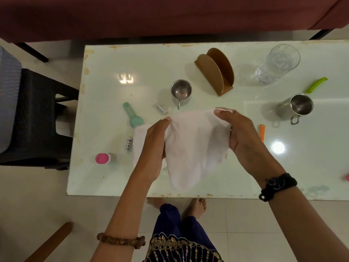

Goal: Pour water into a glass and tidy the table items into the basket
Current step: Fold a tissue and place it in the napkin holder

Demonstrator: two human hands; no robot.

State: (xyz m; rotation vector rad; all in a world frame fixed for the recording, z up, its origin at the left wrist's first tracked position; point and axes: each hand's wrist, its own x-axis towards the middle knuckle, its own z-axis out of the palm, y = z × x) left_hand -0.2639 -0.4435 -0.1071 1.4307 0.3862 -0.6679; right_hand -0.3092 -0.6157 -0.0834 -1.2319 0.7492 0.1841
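A white cloth (192, 146) hangs over the near middle of the glass table (105, 178). My left hand (154, 148) pinches its upper left edge and my right hand (239, 133) grips its upper right corner. A clear glass (277, 63) stands at the far right. Two steel mugs stand on the table: a small mug (181, 91) at centre and a larger mug (298, 107) at right. Loose items lie at left: a mint scoop (132, 116), a small battery (161, 108), a labelled tube (129, 143) and a pink-capped bottle (104, 158).
A brown napkin holder (217, 72) stands behind the small mug. A green clip (316, 85) and an orange tool (262, 132) lie at right. A dark stool (37, 114) with a grey basket (8, 99) stands left of the table. A maroon sofa (170, 14) runs behind.
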